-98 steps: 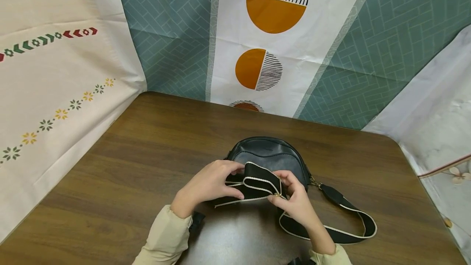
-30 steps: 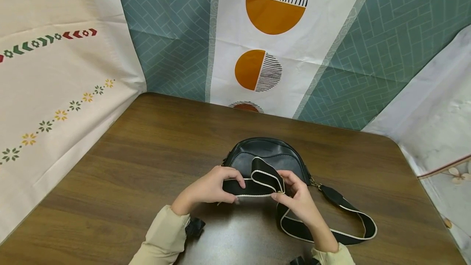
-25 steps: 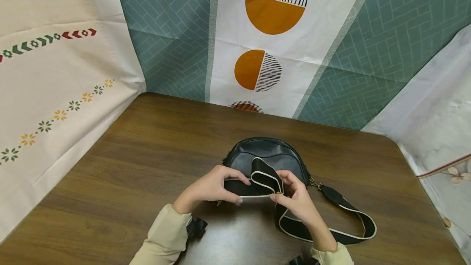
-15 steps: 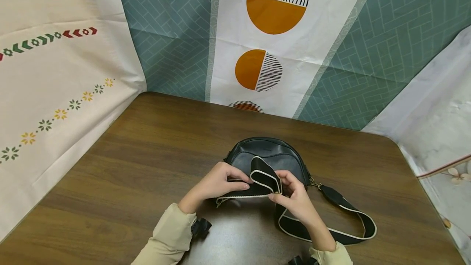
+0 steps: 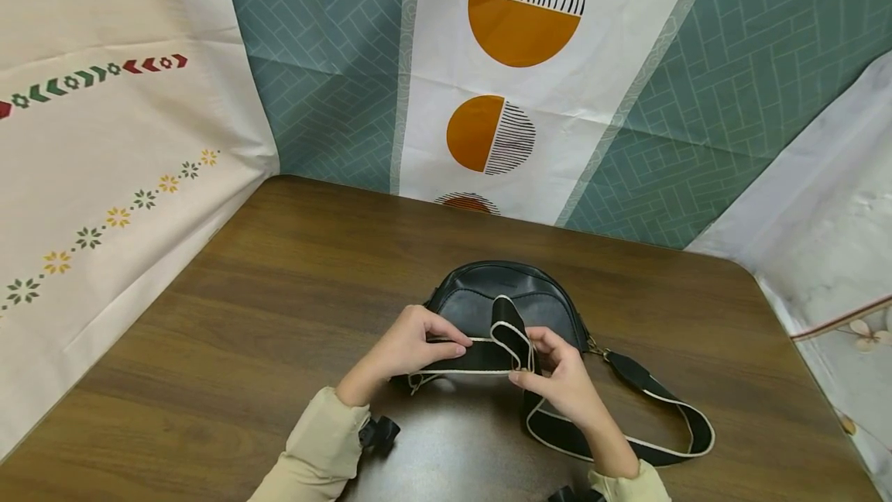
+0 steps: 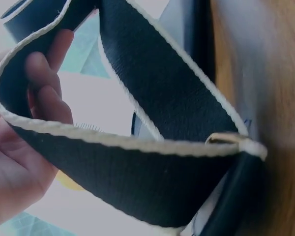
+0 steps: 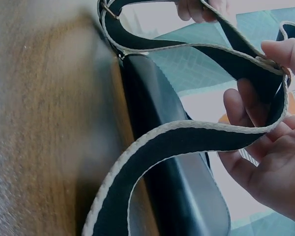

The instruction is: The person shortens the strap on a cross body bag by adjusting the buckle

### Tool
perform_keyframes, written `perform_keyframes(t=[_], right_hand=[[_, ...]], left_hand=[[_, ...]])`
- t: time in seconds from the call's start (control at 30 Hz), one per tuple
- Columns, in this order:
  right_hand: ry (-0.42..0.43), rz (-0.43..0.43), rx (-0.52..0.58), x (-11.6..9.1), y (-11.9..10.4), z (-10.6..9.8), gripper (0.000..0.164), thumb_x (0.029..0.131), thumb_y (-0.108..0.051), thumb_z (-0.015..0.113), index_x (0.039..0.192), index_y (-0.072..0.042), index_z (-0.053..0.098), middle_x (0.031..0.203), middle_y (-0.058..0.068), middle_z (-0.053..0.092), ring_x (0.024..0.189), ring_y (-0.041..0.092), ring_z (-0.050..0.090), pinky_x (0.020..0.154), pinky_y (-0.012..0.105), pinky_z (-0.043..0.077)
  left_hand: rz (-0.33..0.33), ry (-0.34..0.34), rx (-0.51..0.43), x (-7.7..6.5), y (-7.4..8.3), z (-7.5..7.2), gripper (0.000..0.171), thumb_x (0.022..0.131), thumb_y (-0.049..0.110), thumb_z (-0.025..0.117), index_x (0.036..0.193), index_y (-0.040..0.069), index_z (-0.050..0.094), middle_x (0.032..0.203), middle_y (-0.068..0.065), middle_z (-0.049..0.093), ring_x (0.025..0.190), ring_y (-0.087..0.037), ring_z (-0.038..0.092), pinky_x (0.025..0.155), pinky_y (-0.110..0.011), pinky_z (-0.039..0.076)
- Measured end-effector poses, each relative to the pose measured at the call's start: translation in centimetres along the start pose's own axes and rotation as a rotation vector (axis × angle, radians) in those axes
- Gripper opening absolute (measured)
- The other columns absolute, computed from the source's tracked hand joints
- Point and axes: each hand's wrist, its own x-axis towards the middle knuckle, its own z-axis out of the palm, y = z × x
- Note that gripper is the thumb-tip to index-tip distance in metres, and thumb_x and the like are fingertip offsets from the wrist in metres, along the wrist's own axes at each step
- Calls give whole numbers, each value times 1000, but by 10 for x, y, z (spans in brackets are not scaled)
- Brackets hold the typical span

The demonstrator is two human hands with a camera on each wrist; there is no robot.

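Observation:
A black leather crossbody bag [image 5: 502,285] lies on the table with its black, white-edged strap [image 5: 481,356] raised in front of it. My left hand [image 5: 411,339] pinches the strap between thumb and fingers, near the bag's left end. In the left wrist view, the fingers [image 6: 49,83] curl behind the strap. My right hand [image 5: 560,374] pinches the strap at its gold slider buckle [image 7: 286,73]. Between the hands, a loop of strap [image 5: 507,324] stands up beside the buckle. Part of the buckle is hidden by the right thumb and fingers.
The strap's other length [image 5: 669,452] curves over the wooden table [image 5: 244,316] on the right. A metal clip [image 5: 594,345] joins it to the bag. Patterned cloths [image 5: 334,99] hang behind the table and on both sides.
The left hand has shifted its grip along the strap, towards the right hand. The standing loop has become narrower and moved right. The right hand stays nearly in place; the bag has not moved.

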Motion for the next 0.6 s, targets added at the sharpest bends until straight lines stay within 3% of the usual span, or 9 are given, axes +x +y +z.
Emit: perform_keyframes(t=[0.33, 0.6], right_hand=[[55, 50, -65, 0, -1, -8, 40, 66, 7, 68, 103, 9, 52, 80, -5, 61, 69, 9, 53, 63, 25, 42], [3, 70, -8, -1, 1, -11, 38, 68, 8, 66, 103, 10, 52, 76, 5, 59, 64, 10, 55, 57, 27, 47]], left_hand=[[-85, 27, 13, -11, -5, -25, 10, 76, 0, 66, 84, 1, 72, 80, -5, 68, 65, -3, 55, 57, -20, 44], [-141, 63, 43, -18, -9, -39, 10, 76, 1, 66, 84, 1, 72, 80, -4, 68, 68, -5, 56, 60, -21, 44]])
